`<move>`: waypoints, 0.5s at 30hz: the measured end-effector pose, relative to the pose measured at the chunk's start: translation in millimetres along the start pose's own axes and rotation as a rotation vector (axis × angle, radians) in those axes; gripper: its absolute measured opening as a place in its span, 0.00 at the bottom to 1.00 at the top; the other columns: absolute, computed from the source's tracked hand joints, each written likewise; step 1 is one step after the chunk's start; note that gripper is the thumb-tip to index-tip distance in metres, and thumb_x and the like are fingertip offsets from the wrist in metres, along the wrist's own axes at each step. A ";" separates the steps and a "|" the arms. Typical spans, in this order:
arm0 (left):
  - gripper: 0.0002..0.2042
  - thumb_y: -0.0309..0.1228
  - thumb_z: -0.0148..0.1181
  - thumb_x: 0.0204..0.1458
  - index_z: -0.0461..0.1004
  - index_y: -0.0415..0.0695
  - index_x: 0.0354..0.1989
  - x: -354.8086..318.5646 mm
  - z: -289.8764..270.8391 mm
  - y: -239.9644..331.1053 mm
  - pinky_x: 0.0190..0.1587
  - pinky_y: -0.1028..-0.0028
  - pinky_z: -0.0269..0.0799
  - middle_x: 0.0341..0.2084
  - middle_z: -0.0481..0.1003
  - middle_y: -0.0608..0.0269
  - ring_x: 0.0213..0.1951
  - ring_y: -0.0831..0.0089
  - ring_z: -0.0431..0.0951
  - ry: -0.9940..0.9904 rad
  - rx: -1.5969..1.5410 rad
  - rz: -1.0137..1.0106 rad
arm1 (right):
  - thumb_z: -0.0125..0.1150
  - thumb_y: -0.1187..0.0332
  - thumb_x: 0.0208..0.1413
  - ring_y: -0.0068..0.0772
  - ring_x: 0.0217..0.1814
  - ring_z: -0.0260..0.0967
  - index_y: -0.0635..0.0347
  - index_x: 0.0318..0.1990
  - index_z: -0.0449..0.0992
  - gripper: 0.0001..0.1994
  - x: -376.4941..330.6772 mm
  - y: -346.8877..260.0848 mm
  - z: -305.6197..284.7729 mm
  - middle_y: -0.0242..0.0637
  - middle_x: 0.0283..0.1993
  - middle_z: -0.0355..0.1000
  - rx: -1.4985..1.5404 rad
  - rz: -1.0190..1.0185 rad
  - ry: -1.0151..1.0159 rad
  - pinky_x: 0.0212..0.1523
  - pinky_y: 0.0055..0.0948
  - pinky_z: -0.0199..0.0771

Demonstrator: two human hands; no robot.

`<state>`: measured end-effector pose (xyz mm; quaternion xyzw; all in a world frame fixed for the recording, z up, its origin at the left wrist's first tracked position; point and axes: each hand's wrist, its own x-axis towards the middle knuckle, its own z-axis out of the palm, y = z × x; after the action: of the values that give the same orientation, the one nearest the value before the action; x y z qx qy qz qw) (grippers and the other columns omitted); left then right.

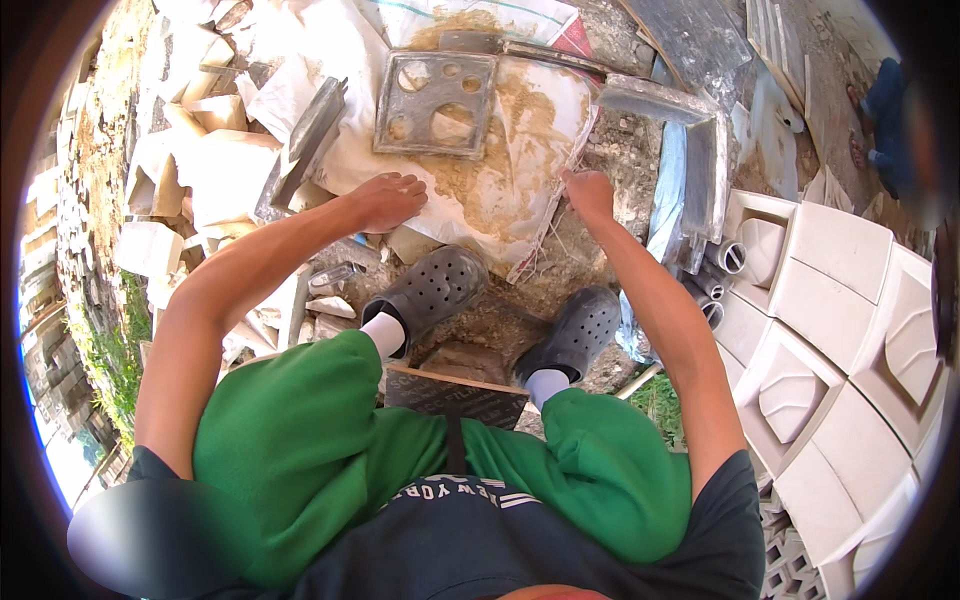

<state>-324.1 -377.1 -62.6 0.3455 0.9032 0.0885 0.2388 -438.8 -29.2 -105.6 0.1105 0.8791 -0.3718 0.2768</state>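
**Both hands on a sand-covered white sack**

A person squats over a white woven sack (520, 180) spread on rubble. The left hand (388, 200) rests on the sack's near left edge, fingers curled downward against the fabric; whether it pinches the cloth cannot be told. The right hand (588, 190) is closed into a fist on the sack's right edge, gripping the fabric where loose threads hang.

The sack carries a spread of brownish sand (510, 120), thickest toward its middle and far side. On its far part lies a square grey mould (436, 103) with several round holes, sand showing through the openings. A grey angled metal piece (690, 150) lies just to the right of the sack. White moulded blocks (840, 340) are stacked at the right, with short grey pipes (722, 270) beside them. Grey perforated clogs (430, 290) stand just below the sack's near edge.
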 end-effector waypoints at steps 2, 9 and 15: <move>0.07 0.30 0.55 0.54 0.70 0.41 0.38 1.1 -2.4 1.4 0.46 0.61 0.71 0.41 0.69 0.57 0.47 0.59 0.72 -0.058 0.020 -0.031 | 0.63 0.55 0.53 0.35 0.16 0.72 0.66 0.15 0.74 0.23 5.7 -5.6 -4.0 0.42 0.15 0.71 0.048 0.045 0.008 0.26 0.36 0.72; 0.08 0.32 0.50 0.61 0.67 0.41 0.42 -12.8 -30.6 -4.0 0.49 0.58 0.69 0.43 0.68 0.54 0.50 0.55 0.71 -0.015 -0.180 -0.119 | 0.62 0.60 0.54 0.30 0.19 0.71 0.68 0.22 0.76 0.18 17.5 -20.8 -1.0 0.38 0.21 0.74 0.144 0.250 -0.120 0.22 0.32 0.67; 0.10 0.34 0.47 0.63 0.67 0.41 0.44 -19.2 -16.9 1.5 0.51 0.57 0.68 0.45 0.67 0.53 0.50 0.54 0.70 -0.113 -0.223 -0.177 | 0.53 0.59 0.54 0.45 0.27 0.73 0.68 0.28 0.77 0.18 -0.7 -64.9 -12.6 0.48 0.23 0.74 0.018 -0.250 0.086 0.33 0.40 0.70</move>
<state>-319.1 -388.7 -40.3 0.2402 0.8999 0.1472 0.3329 -469.4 -65.5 -59.5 0.0182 0.8936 -0.4064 0.1895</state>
